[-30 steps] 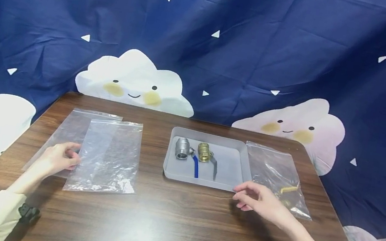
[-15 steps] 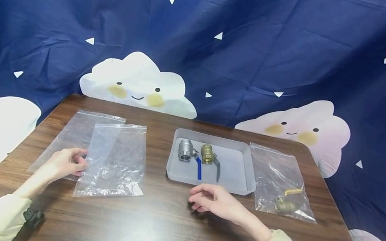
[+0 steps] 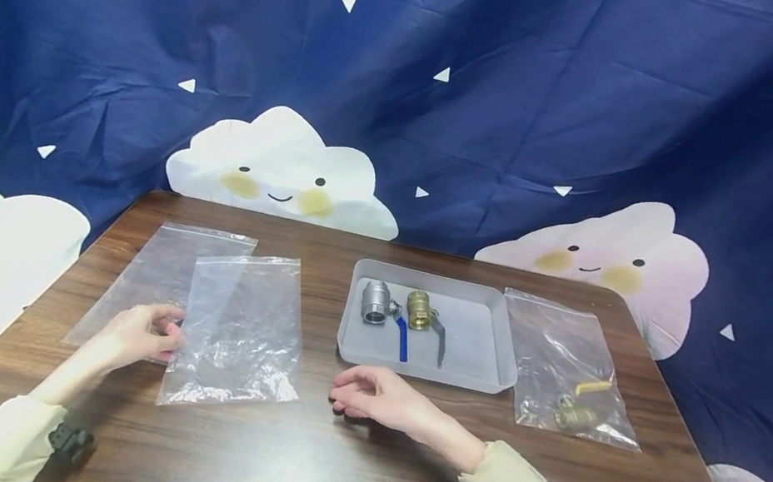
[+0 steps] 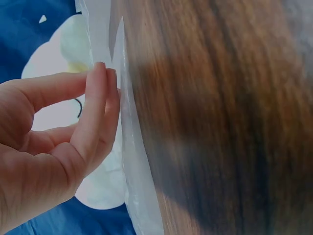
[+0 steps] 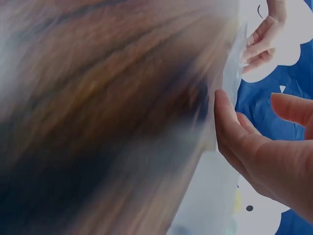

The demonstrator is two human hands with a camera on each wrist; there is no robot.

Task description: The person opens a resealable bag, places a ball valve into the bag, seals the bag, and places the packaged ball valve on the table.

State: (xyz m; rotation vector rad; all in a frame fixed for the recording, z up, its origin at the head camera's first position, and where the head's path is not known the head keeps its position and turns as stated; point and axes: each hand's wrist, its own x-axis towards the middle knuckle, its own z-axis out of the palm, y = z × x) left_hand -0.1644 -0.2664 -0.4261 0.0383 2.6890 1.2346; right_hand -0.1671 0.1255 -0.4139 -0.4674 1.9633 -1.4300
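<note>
Re tray [image 3: 474, 335]: sits on table [image 3: 275, 468], translucent, right of centre. Holds two valves side by side in left half: silver valve [image 3: 374, 303] with blue lever [image 3: 401, 338], then brass valve [image 3: 418, 310] with grey lever [image 3: 439, 344]. Both with bodies near-to-far, levers angled toward near side.

Right beside tray: side bag [image 3: 554, 335], clear, with bagged valve [image 3: 577, 417] in near end, brass, yellow lever [image 3: 593, 387] pointing right.

Re front bag [image 3: 242, 336]: lies flat left of tray, overlapping right part of rear bag [image 3: 150, 267]. Long axis near-to-far, zip edge pointing at backdrop [image 3: 388, 39], slightly skewed, right corner farther off.

Left hand [image 3: 134, 338]: fingertips and thumb together, pinching left edge of front bag. Right hand [image 3: 387, 400]: thumb apart from bent fingers, just near side of tray, right of front bag. Contact with table: can't tell.
</note>
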